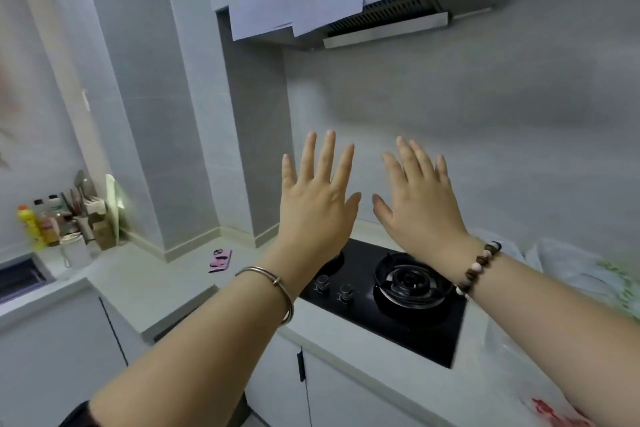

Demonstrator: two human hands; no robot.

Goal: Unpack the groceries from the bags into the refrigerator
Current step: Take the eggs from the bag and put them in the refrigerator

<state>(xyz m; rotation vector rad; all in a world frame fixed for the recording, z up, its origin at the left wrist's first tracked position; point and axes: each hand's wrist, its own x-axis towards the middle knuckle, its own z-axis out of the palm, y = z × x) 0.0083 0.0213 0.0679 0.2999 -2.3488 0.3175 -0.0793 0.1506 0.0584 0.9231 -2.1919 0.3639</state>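
Note:
My left hand [317, 198] and my right hand [415, 198] are both raised in front of me, backs toward the camera, fingers spread, holding nothing. They hover above a black gas hob [388, 302]. A metal bangle circles my left wrist and a bead bracelet my right. Translucent plastic grocery bags [568, 267] lie on the counter at the right edge, partly behind my right forearm; another bag with red print [554, 409] shows at the bottom right. No refrigerator is in view.
A range hood [381, 24] covered with film hangs above the hob. A pink phone [220, 260] lies on the white counter [145, 281]. Bottles, a jar and a utensil holder [62, 225] crowd the left corner beside a sink [20, 276].

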